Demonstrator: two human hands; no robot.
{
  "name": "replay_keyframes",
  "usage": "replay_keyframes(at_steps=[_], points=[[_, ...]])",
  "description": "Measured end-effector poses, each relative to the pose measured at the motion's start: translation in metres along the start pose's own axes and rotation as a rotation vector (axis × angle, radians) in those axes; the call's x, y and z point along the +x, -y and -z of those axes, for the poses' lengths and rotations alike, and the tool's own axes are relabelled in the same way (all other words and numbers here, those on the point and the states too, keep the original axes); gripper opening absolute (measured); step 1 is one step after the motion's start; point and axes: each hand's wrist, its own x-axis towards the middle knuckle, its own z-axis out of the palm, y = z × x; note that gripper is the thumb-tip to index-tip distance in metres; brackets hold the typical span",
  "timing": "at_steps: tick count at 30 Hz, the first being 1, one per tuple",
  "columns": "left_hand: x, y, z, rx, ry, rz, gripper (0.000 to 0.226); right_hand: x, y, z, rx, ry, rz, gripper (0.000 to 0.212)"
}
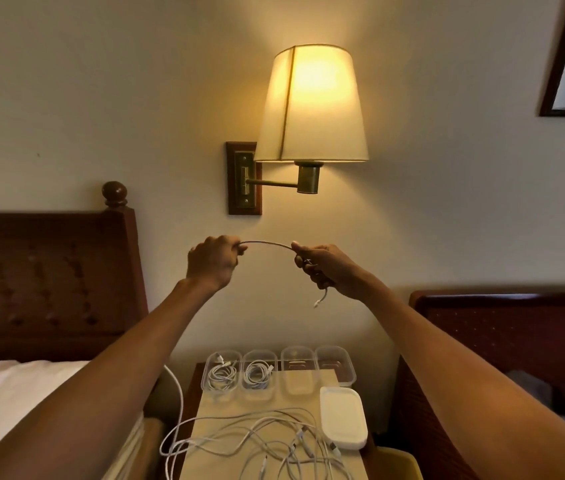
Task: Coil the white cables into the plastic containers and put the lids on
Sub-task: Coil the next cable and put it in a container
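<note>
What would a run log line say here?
left hand: grips white cable | right hand: grips same cable, plug dangling | containers: two hold coils, two empty | lids: off, stacked

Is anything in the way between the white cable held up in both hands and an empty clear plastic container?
Nothing visible. The white cable, gripped by the left hand and right hand, is held up over two empty clear plastic containers, both uncovered; the white lids lie beside them.
</note>
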Motion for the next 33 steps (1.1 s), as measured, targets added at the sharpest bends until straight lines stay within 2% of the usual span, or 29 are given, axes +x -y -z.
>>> replay_keyframes(at_steps=[2, 5, 9, 12, 16, 18, 20, 22, 25, 27, 30, 33], points=[[-0.004, 0.001, -0.004, -0.014, 0.032, -0.003, 0.026, 0.0, -0.001, -0.001, 0.045, 0.008, -0.002, 0.039], [-0.013, -0.019, -0.006, -0.195, 0.071, -0.183, 0.04, 0.003, 0.0, -0.006, 0.099, 0.027, 0.014, 0.038], [-0.006, -0.025, -0.009, -0.298, 0.008, -0.262, 0.017, 0.005, 0.001, -0.01, 0.217, 0.03, -0.016, 0.034], [0.004, -0.019, -0.014, -0.274, -0.133, -0.218, 0.017, 0.004, 0.003, -0.01, 0.348, 0.096, -0.087, 0.032], [0.013, -0.007, -0.021, -0.244, -0.19, 0.014, 0.022, 0.002, 0.005, -0.005, 0.608, 0.296, -0.169, 0.039], [0.011, -0.002, -0.023, -0.204, -0.051, 0.129, 0.026, 0.002, 0.004, -0.004, 0.684, 0.331, -0.17, 0.039], [0.006, -0.006, -0.03, -0.157, 0.223, 0.171, 0.024, 0.004, 0.005, -0.006, 0.742, 0.279, -0.149, 0.038], [-0.003, -0.019, -0.036, -0.215, 0.521, 0.155, 0.023, 0.008, 0.005, -0.01, 0.806, 0.155, -0.121, 0.039], [-0.016, -0.043, -0.033, -0.293, 0.822, 0.124, 0.028, 0.016, -0.001, -0.013, 0.755, -0.056, -0.092, 0.037], [-0.021, -0.058, -0.026, -0.259, 0.928, 0.063, 0.033, 0.021, -0.01, -0.015, 0.608, -0.169, -0.087, 0.036], [-0.022, -0.083, -0.008, -0.123, 0.991, -0.086, 0.034, 0.027, -0.024, -0.018, 0.497, -0.237, -0.071, 0.036], [-0.014, -0.094, 0.012, -0.039, 0.891, -0.241, 0.029, 0.03, -0.034, -0.017, 0.384, -0.199, -0.053, 0.034]])
